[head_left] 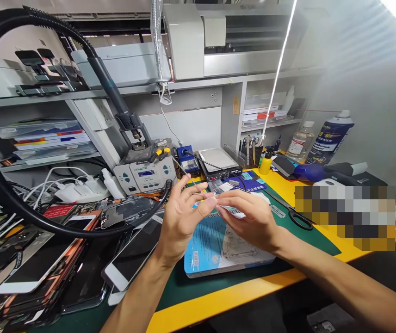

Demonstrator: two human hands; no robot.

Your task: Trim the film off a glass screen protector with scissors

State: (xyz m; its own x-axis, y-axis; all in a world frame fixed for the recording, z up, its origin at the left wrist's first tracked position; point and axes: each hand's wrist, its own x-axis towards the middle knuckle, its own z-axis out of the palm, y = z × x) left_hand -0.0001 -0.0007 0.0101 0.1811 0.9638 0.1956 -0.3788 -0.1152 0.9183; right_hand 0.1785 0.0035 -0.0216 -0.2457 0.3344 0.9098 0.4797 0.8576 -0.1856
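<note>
My left hand point(181, 216) and my right hand point(253, 216) meet above the desk, fingertips together. The thumb and a finger of my left hand pinch, while its other fingers are raised and apart. The thumb and index finger of my right hand are closed at the same spot. Whatever lies between the fingertips is too small and covered to make out. Below the hands a thick blue and white book or box point(201, 257) with printed drawings rests on a green mat point(180, 289). Something white, partly hidden, shows behind my right hand.
Phones and phone parts point(38, 259) are piled at left. Behind stand a soldering station point(145, 173) with a thick black hose point(21, 217) looping left and a flat metal-topped device point(219, 159). Scissors point(300, 218), a yellow bottle point(265, 164) and a spray can point(330, 138) are at right.
</note>
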